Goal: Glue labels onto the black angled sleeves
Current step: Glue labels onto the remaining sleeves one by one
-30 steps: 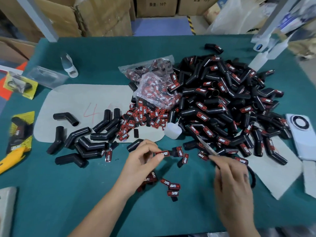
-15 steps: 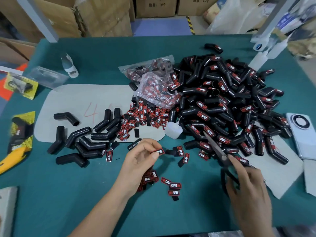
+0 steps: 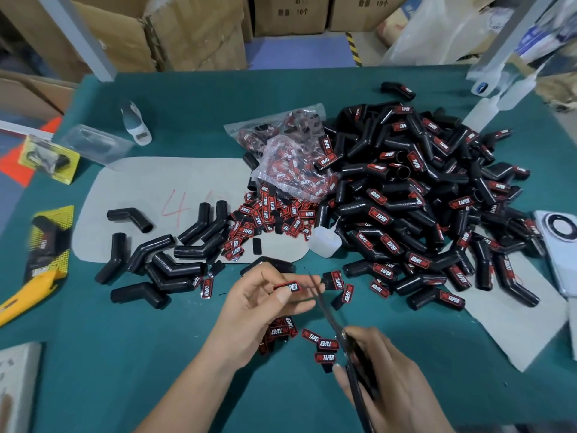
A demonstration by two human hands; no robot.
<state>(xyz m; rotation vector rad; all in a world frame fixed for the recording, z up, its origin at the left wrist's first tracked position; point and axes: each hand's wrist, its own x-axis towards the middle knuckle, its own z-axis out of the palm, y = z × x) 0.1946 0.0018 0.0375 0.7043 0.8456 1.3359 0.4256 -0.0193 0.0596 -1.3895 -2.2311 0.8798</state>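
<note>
A small flat red-and-black label (image 3: 288, 287) is pinched in the left hand (image 3: 259, 304) above the green felt table (image 3: 93, 354); slim metal scissors (image 3: 335, 326) are gripped by the right hand (image 3: 384, 373), blades at the label. Three matching labels (image 3: 321, 346) lie below.

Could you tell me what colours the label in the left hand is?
Black label, red border, white lettering; head view.

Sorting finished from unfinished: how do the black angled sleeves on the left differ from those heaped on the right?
The left group of black angled sleeves is bare, few, and spread nearly flat on the grey mat. The right heap of black angled sleeves carries red-and-black TAPER labels, is far larger, and is piled up. Both share the same bent tube shape.
</note>
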